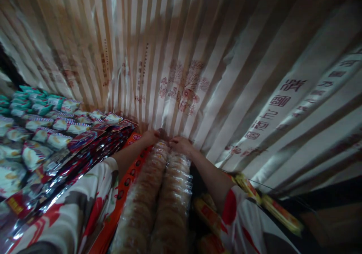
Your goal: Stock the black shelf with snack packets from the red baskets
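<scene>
Two long rows of round, flat pastries in clear plastic wrappers run away from me, a left row [144, 193] and a right row [174, 197]. At their far end, close to the pleated sheet, my left hand [151, 137] has its fingers pinched together beside the top of the left row. My right hand [181, 146] is curled over the far end of the right row, fingertips pointing toward my left hand. Between the two hands is a small dark patch, too dim to name. What either hand's fingers hold is hidden.
A tall pleated sheet [181, 77] with printed characters rises behind the goods. On the left lie an orange printed strip [128, 176], shiny dark red packets [93, 152], white packets [59, 141] and green-edged ones [42, 101]. Yellow packets [283, 212] lie to the right.
</scene>
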Motion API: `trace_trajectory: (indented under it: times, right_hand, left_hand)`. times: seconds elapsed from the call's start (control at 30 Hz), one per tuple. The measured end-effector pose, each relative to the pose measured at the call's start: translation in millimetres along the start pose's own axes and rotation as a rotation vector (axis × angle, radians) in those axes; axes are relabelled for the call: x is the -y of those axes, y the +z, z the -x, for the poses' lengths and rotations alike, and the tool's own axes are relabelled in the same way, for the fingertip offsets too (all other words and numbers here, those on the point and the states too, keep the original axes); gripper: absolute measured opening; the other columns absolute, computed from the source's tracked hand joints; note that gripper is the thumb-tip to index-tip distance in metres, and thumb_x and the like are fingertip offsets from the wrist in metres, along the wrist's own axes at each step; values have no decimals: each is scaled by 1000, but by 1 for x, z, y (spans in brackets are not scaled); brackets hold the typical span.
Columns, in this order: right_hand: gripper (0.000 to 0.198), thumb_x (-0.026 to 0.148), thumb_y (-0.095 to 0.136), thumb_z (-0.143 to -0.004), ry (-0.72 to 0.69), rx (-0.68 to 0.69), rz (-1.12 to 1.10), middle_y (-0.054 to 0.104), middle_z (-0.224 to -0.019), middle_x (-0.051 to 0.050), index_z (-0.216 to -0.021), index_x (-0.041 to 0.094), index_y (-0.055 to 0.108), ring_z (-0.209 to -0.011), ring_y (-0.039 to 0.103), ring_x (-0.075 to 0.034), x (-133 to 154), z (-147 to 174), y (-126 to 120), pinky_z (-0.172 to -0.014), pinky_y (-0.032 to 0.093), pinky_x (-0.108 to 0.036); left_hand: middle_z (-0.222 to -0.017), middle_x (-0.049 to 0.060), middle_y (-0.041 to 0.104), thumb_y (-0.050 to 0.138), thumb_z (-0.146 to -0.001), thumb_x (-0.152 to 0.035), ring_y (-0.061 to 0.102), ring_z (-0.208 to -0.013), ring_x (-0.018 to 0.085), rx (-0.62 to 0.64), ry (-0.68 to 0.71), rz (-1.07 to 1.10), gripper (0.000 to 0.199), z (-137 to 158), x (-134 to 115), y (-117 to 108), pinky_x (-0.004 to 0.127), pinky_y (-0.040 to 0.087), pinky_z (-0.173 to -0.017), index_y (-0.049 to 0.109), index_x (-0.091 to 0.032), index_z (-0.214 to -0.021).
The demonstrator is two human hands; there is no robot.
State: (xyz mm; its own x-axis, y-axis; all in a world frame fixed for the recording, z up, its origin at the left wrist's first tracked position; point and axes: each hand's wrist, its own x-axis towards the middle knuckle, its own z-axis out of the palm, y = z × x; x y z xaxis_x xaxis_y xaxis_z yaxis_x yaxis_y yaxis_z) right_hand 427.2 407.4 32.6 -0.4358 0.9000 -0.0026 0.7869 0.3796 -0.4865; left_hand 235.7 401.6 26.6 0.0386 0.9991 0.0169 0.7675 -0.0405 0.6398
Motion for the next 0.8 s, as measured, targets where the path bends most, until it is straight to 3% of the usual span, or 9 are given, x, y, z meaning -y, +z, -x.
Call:
trace_trajectory:
  times: [0.17,0.33,0.47,0.67,0.8]
  right_hand:
    - [12,23,60,-79,-5,-50,14,70,-80,0,-77,21,71,-76,62,-13,-6,-7,7,-67,45,-20]
    - [13,23,59,-80,49,-88,-15,69,-82,-2,-81,19,71,-75,62,-13,-7,-8,7,-66,45,-21]
    - [15,22,57,-80,65,-84,8,69,-81,-3,-82,17,71,-72,61,-14,-4,-4,5,-62,43,-21]
    - [15,21,55,-81,4,-63,56,70,-82,-2,-83,18,70,-74,62,-14,0,3,4,-65,43,-21]
    - [14,20,57,-80,-2,-41,86,71,-86,-3,-84,17,70,-80,63,-14,0,3,4,-70,44,-21]
  left_hand:
    - [-82,2,72,62,-73,-14,64,-79,15,5,36,65,18,-5,6,6,20,48,-71,72,-15,-87]
    - [-87,4,71,60,-74,-14,63,-79,13,-45,18,96,23,-7,12,7,20,48,-71,70,-13,-95]
    - [-82,3,70,58,-75,-15,62,-74,13,-70,-7,79,20,-2,16,2,20,48,-67,69,-13,-92]
    - [-67,0,66,59,-76,-23,60,-64,12,37,17,48,16,12,13,-5,19,45,-62,71,-13,-79]
    - [-64,-1,66,63,-69,-18,58,-61,11,93,17,32,13,13,11,-3,19,44,-60,72,-13,-78]
